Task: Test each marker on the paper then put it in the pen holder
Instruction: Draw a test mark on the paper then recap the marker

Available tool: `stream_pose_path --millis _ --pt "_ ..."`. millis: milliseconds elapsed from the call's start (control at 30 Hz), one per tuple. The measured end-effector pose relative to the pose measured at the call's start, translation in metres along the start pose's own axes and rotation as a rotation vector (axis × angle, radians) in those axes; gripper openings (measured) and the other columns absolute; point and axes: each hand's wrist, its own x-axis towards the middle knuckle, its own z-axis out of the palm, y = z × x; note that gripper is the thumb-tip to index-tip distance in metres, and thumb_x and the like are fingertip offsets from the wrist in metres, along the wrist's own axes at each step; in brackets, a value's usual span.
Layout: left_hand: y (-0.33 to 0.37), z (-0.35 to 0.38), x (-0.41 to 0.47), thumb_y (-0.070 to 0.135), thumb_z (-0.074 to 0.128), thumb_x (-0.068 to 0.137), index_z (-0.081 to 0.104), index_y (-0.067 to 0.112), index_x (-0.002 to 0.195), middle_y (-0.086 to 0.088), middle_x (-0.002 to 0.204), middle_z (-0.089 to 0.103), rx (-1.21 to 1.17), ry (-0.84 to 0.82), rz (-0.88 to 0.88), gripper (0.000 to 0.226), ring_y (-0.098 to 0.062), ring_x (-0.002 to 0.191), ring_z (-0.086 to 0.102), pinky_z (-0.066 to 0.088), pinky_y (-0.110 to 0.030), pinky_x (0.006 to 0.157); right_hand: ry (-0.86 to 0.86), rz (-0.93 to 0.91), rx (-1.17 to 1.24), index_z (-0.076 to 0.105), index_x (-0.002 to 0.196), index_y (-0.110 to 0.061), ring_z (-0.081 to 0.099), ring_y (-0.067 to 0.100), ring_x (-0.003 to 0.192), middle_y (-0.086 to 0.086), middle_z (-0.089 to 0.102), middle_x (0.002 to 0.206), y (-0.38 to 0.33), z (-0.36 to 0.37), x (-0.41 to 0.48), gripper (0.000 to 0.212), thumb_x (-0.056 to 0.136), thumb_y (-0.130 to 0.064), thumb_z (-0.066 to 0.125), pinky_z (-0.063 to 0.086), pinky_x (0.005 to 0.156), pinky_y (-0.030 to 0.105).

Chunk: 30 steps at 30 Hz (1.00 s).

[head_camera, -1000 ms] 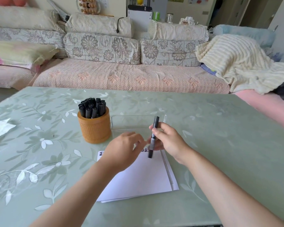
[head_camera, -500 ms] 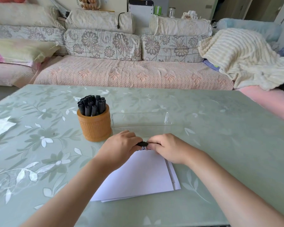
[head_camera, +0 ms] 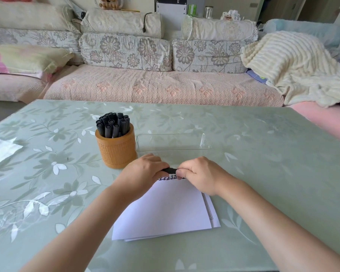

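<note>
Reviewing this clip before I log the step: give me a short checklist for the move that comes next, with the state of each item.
1. Marker held by both hands, left hand and right hand: ok.
2. Cap on or off: cannot tell, fingers cover it.
3. Test marks on the paper, top edge: ok.
4. Pen holder upright, within reach: ok.
5. Room in the holder for one more: cannot tell, it looks packed.
6. Clear tray empty: ok.

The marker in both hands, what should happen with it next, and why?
Probably pull the hands apart to take the cap off. Both the left hand and the right hand grip one black marker sideways, just above the far edge of the paper, near the scribbles already there. Whether the cap is coming off or going back on cannot be told.
</note>
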Motion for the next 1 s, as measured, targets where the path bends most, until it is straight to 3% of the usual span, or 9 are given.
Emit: stream_pose_path --millis 200,300,433,600,667,733,833,933,1000 --pt "-0.011 0.001 -0.006 0.031 0.048 0.099 0.062 0.016 0.087 0.009 0.076 0.052 -0.002 -0.079 -0.090 0.023 -0.012 0.076 0.046 0.046 -0.035 0.071 0.237 -0.242 -0.315 0.068 0.094 -0.030 0.046 0.017 0.067 -0.012 0.042 0.068 0.010 0.003 0.003 0.010 0.088 -0.032 0.061 0.037 0.057 0.028" --pt "-0.026 -0.005 -0.012 0.027 0.051 0.099 0.067 0.018 0.100 0.007 0.088 0.056 -0.046 -0.056 -0.192 0.018 -0.011 0.084 0.051 0.045 -0.030 0.076 0.243 -0.120 -0.228 0.069 0.105 -0.029 0.053 0.016 0.077 -0.011 0.052 0.078 0.020 -0.004 0.000 0.018 0.094 -0.033 0.056 0.035 0.063 0.029" --pt "-0.025 -0.006 -0.016 0.032 0.052 0.097 0.059 0.029 0.123 0.013 0.109 0.061 0.046 -0.033 -0.334 0.027 -0.010 0.106 0.054 0.046 -0.030 0.078 0.182 -0.028 -0.096 0.065 0.122 -0.028 0.049 0.009 0.081 -0.015 0.048 0.086 0.026 0.000 -0.004 0.028 0.099 -0.027 0.051 0.035 0.070 0.026" --pt "-0.024 0.001 -0.019 0.036 0.054 0.093 0.061 0.030 0.099 0.016 0.097 0.061 0.122 -0.043 -0.408 0.011 -0.012 0.102 0.051 0.045 -0.030 0.073 0.134 -0.006 0.073 0.043 0.145 -0.032 0.048 0.003 0.079 -0.017 0.049 0.090 0.023 0.006 -0.003 0.049 0.099 -0.015 0.046 0.038 0.075 0.022" --pt "-0.025 0.002 -0.020 0.038 0.053 0.093 0.064 0.033 0.099 0.017 0.098 0.059 0.135 -0.050 -0.403 0.013 -0.012 0.102 0.048 0.043 -0.028 0.073 0.129 -0.022 0.130 0.043 0.137 -0.043 0.049 0.001 0.072 -0.013 0.053 0.091 0.021 0.005 -0.005 0.051 0.096 -0.011 0.049 0.040 0.072 0.016" --pt "-0.025 0.003 -0.020 0.043 0.051 0.094 0.066 0.035 0.103 0.016 0.101 0.057 0.155 -0.061 -0.400 0.020 -0.011 0.103 0.046 0.041 -0.026 0.074 0.164 -0.042 0.161 0.054 0.118 -0.037 0.052 -0.002 0.068 -0.015 0.054 0.091 0.018 0.003 -0.007 0.038 0.094 -0.007 0.051 0.038 0.068 0.010" --pt "-0.023 0.004 -0.020 0.050 0.044 0.095 0.069 0.034 0.105 0.014 0.103 0.058 0.167 -0.008 -0.403 0.031 -0.013 0.103 0.048 0.042 -0.027 0.076 0.203 -0.039 0.268 0.065 0.097 -0.031 0.064 0.008 0.064 -0.011 0.054 0.095 0.021 -0.002 -0.008 0.036 0.094 -0.001 0.047 0.045 0.065 0.018" --pt "-0.011 0.003 -0.017 0.053 0.038 0.092 0.070 0.031 0.100 0.013 0.097 0.059 0.085 0.122 -0.328 0.039 -0.013 0.096 0.051 0.048 -0.031 0.074 0.201 -0.017 0.460 0.072 0.101 -0.028 0.068 0.021 0.072 -0.006 0.058 0.100 0.025 -0.004 -0.006 0.055 0.091 0.011 0.035 0.050 0.063 0.022" --pt "0.003 0.007 -0.014 0.048 0.041 0.090 0.070 0.029 0.097 0.012 0.092 0.058 0.013 0.132 -0.192 0.035 -0.012 0.088 0.052 0.049 -0.032 0.072 0.212 -0.032 0.515 0.070 0.110 -0.036 0.065 0.023 0.083 -0.008 0.059 0.101 0.028 -0.004 -0.006 0.073 0.082 0.019 0.031 0.052 0.076 0.026"
